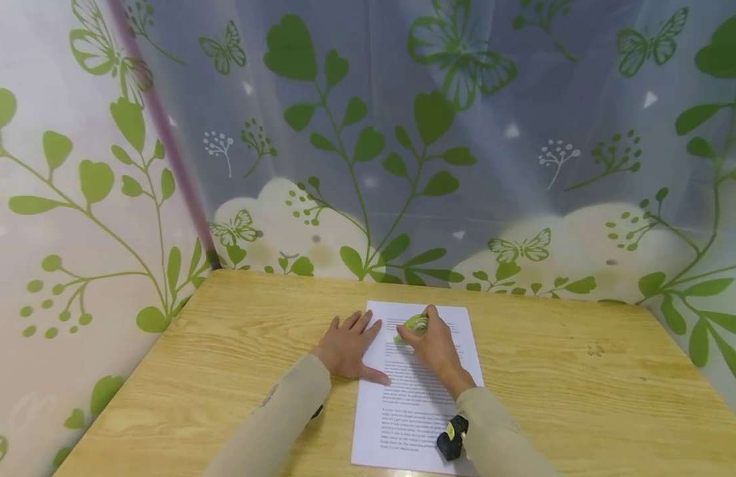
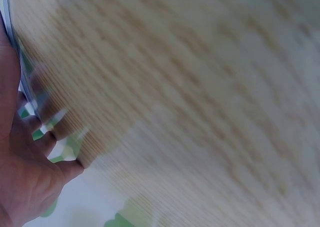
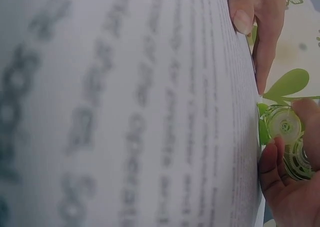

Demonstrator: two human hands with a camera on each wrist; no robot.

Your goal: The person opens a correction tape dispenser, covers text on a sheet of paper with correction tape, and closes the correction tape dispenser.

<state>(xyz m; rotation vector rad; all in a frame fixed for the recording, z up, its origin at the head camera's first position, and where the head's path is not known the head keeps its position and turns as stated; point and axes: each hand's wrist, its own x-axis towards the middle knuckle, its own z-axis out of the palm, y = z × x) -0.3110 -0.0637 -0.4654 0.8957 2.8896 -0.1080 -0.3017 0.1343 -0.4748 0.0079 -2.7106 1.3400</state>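
A printed sheet of paper lies on the wooden table, its lines of text running across it. My right hand pinches a green, see-through correction tape against the upper part of the page. Round gears inside the correction tape show in the right wrist view. My left hand rests with spread fingers on the left edge of the sheet, thumb on the page. In the left wrist view, only part of my left hand shows at the left side.
The wooden table extends on both sides of the sheet. Behind it and at the left hangs a curtain printed with green leaves and butterflies. A black device is worn at the right wrist, over the sheet's lower right.
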